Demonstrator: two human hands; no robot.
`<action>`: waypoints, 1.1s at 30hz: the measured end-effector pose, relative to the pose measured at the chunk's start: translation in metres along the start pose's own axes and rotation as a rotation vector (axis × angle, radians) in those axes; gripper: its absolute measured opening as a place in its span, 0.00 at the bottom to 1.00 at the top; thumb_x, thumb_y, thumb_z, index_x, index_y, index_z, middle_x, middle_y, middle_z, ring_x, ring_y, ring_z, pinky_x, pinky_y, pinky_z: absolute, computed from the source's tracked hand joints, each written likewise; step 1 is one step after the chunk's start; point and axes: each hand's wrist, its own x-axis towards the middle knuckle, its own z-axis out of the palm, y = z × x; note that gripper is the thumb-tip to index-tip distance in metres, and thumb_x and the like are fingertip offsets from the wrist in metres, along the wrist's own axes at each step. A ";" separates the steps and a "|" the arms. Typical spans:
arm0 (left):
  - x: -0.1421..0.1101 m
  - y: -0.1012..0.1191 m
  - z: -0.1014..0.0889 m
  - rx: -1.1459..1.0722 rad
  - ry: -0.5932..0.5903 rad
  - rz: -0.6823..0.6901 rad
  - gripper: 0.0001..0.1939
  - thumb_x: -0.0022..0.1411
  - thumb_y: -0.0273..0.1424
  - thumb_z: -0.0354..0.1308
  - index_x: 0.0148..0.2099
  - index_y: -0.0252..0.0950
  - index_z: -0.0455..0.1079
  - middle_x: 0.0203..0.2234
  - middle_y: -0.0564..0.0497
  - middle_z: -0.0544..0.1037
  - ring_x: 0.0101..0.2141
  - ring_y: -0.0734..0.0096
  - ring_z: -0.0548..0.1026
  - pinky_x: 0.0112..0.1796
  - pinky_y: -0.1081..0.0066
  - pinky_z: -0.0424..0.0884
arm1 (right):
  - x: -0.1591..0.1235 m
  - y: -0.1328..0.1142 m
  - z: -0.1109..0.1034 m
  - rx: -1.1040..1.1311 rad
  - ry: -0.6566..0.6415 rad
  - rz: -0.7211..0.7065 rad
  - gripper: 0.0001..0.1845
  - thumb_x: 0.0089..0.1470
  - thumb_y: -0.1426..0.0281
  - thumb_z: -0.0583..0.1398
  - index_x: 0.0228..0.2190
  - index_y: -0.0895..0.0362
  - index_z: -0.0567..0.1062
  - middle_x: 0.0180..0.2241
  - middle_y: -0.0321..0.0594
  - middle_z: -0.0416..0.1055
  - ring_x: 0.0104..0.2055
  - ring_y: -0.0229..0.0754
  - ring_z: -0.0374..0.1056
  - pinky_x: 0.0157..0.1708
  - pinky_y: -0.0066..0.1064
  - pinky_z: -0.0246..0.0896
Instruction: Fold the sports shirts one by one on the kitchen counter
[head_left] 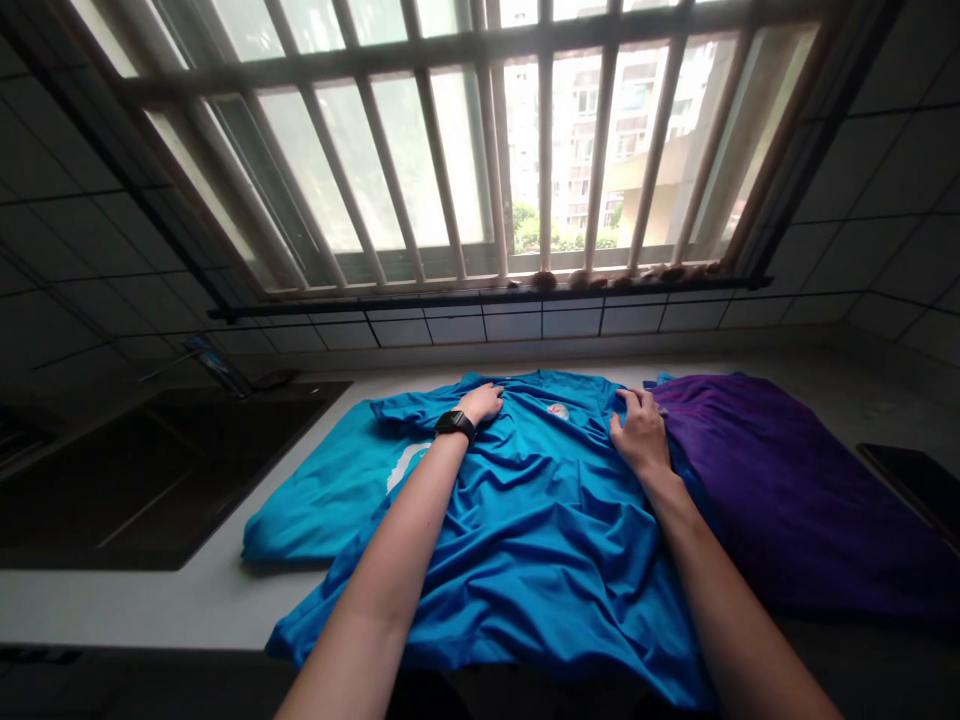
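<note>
- Vivid blue T-shirt (pixel 540 540), center of frame, with a small pale, red-flecked badge (pixel 557 411) near the collar
- Teal-blue garment (pixel 315 510), left of center, bearing a curved white print (pixel 401 467)
- Deep purple cloth (pixel 795 490), right of frame, shading to violet
- Black wristwatch (pixel 454 426), center
- Pale grey countertop (pixel 150 600), lower left
- Dark tiles (pixel 75 250) gridded by black lines, upper left

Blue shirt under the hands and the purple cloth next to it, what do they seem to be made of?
The blue shirt looks like a thin synthetic knit, perhaps polyester, with a soft sheen along its fluid creases. The purple cloth seems a smooth fabric with a faint sheen; its fibre cannot be told.
</note>
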 end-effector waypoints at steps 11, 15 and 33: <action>0.016 0.115 0.012 0.015 0.068 0.550 0.23 0.73 0.32 0.48 0.66 0.40 0.69 0.66 0.43 0.69 0.62 0.62 0.71 0.61 0.68 0.67 | -0.006 0.002 0.000 -0.078 -0.098 0.235 0.19 0.60 0.76 0.54 0.51 0.67 0.76 0.45 0.60 0.74 0.49 0.57 0.73 0.51 0.42 0.66; 0.022 0.154 0.029 0.040 -0.017 0.607 0.27 0.75 0.34 0.46 0.73 0.41 0.61 0.72 0.42 0.62 0.69 0.57 0.63 0.64 0.60 0.65 | 0.000 0.003 -0.001 0.097 0.120 0.226 0.13 0.60 0.74 0.53 0.41 0.60 0.77 0.42 0.53 0.73 0.42 0.52 0.72 0.47 0.41 0.67; 0.002 0.195 0.040 -0.186 0.136 0.961 0.19 0.65 0.18 0.58 0.57 0.33 0.75 0.61 0.41 0.76 0.62 0.64 0.73 0.63 0.71 0.66 | 0.002 0.007 0.009 0.238 0.317 0.241 0.28 0.52 0.77 0.52 0.56 0.59 0.64 0.51 0.56 0.63 0.54 0.57 0.65 0.59 0.55 0.61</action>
